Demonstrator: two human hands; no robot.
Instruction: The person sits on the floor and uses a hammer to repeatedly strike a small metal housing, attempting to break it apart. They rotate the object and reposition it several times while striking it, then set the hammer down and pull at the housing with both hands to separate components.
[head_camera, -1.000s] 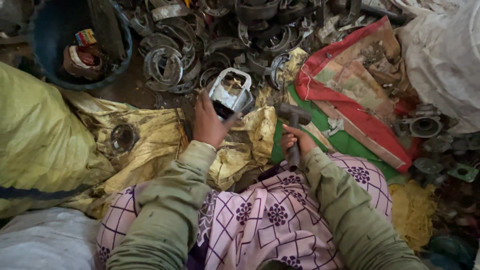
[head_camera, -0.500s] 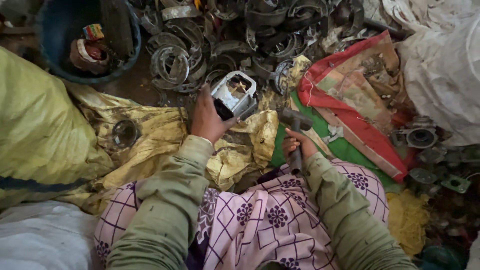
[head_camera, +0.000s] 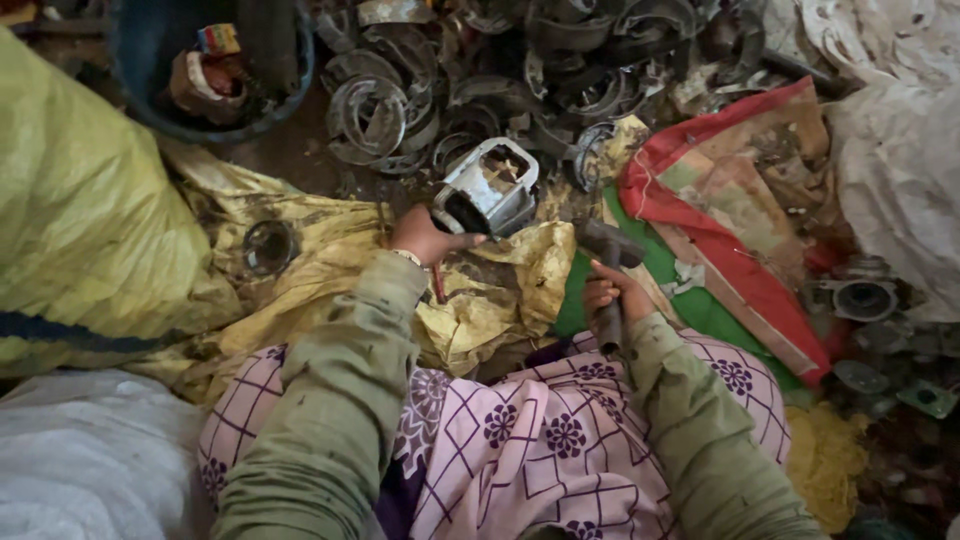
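My left hand (head_camera: 428, 236) grips a squarish grey metal motor housing (head_camera: 490, 186), held tilted on a crumpled yellow sack (head_camera: 330, 270) in front of me. My right hand (head_camera: 612, 297) is closed around the handle of a dark hammer (head_camera: 608, 262), whose head sits just above my fingers, right of the housing and apart from it. Both arms wear olive sleeves, over a purple-and-white patterned cloth on my lap (head_camera: 520, 450).
A heap of metal rings and scrap parts (head_camera: 470, 70) lies beyond the housing. A blue tub (head_camera: 215, 60) holds scrap at the upper left. A red and green sack (head_camera: 740, 230) lies right, a large yellow sack (head_camera: 80, 220) left, more metal parts (head_camera: 865, 300) at the right edge.
The housing has stayed in my left hand and shifted only slightly. My right hand with the hammer has risen a little, showing the hammer head more clearly.
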